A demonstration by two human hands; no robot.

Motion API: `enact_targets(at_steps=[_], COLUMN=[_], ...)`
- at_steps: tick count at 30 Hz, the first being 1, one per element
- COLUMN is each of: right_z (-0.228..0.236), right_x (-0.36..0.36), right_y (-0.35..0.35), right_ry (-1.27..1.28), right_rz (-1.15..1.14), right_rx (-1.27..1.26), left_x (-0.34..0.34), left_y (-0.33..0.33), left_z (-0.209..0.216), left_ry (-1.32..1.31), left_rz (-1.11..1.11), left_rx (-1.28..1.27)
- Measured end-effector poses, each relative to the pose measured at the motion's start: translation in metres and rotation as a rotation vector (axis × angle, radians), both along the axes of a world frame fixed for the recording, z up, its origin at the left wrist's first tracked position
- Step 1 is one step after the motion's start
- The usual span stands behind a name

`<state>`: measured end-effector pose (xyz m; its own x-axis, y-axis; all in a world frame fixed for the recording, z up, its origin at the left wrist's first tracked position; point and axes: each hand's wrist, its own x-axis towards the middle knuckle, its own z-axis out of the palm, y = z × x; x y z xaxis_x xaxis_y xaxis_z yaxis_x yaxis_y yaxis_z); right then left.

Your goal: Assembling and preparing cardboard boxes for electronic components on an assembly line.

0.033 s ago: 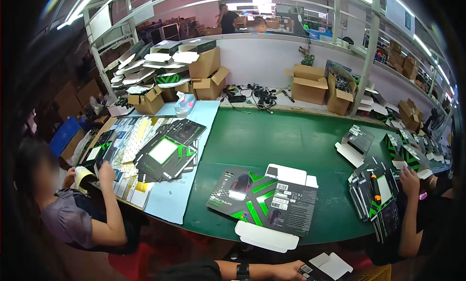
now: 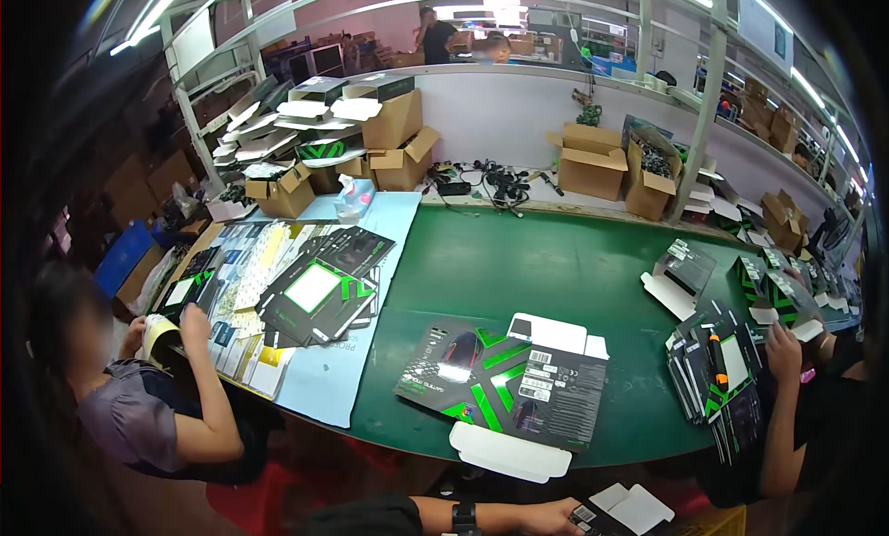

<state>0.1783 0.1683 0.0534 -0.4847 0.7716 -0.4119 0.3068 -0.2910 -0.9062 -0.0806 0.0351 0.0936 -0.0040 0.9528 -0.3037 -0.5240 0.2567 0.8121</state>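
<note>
At the lower edge my left hand [image 2: 554, 516], with a black watch on its wrist, grips a black printed carton [image 2: 607, 516] with white flaps raised at its far side. The frame's edge cuts off the rest of that carton. My right hand is not in view. Just beyond, on the green table, lies a flattened black and green carton [image 2: 495, 378] with a mouse printed on it. One of its white flaps [image 2: 509, 451] hangs over the table's near edge.
On the left a person handles a carton beside a stack of flat cartons [image 2: 347, 249] on a light blue sheet [image 2: 329, 388]. A person's hand [image 2: 783, 349] works on the right by a pile of cartons with an orange-black tool [image 2: 718, 360]. Cardboard boxes [image 2: 591, 170] line the back.
The hand of the person on the left has shifted slightly. My left hand and its carton look unmoved.
</note>
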Motion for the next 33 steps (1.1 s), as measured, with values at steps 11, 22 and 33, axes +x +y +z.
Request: enact_targets(at_steps=[11, 22, 33], right_z=[0.031, 0.010, -0.004], right_x=[-0.010, 0.024, 0.003], right_y=[-0.010, 0.002, -0.033], right_ry=[0.016, 0.016, 0.184], right_rz=[-0.033, -0.079, -0.387], right_rx=[0.349, 0.472, 0.592], left_x=[0.016, 0.029, 0.041], left_y=[0.023, 0.034, 0.025], left_z=[0.002, -0.051, -0.037], left_ry=[0.109, 0.287, 0.351], left_rz=[0.100, -0.065, 0.363], left_rx=[0.195, 0.177, 0.339])
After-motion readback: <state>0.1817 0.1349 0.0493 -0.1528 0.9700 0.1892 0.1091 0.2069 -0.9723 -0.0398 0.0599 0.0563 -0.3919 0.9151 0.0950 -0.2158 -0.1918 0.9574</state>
